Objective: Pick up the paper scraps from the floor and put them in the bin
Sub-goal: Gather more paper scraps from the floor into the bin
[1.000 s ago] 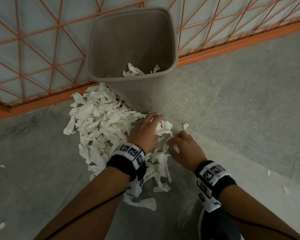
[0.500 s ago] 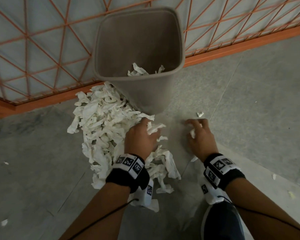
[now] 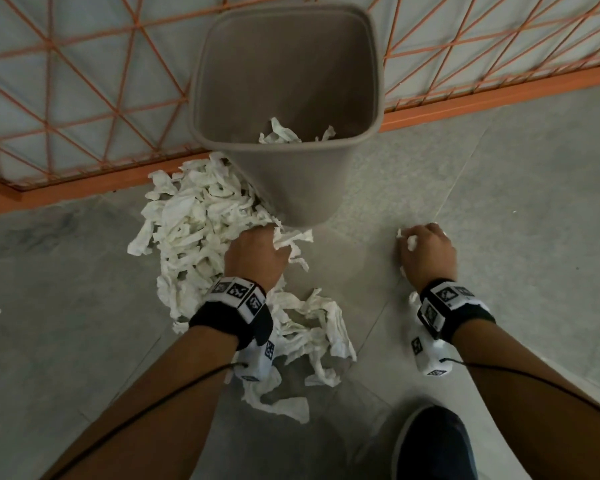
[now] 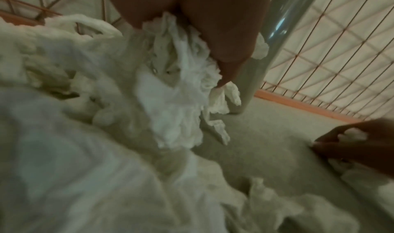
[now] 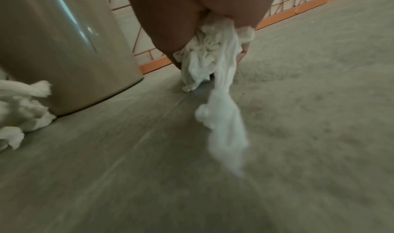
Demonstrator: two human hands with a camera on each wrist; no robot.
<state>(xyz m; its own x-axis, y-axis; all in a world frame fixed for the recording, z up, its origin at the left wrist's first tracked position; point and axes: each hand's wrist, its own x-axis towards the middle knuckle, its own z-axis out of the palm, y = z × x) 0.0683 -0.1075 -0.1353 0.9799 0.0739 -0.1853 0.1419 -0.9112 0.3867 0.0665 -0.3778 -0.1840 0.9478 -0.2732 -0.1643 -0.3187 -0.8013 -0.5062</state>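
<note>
Grey speckled floor: left hand clutches crumpled paper scraps beside the smooth bin, right hand apparently balls soft shreds.

You are crouched on a bare grey floor of large stone or concrete slabs with thin joints between them, which looks more like a utility or industrial space than a furnished room. Along its far edge runs an orange metal fence of crossing diagonal bars on an orange base rail, with pale sheeting behind the bars. A plain taupe plastic bin stands on the floor just in front of that rail. Beside it a heap of white paper scraps lies on the floor. What kind of building this is cannot be told.
</note>
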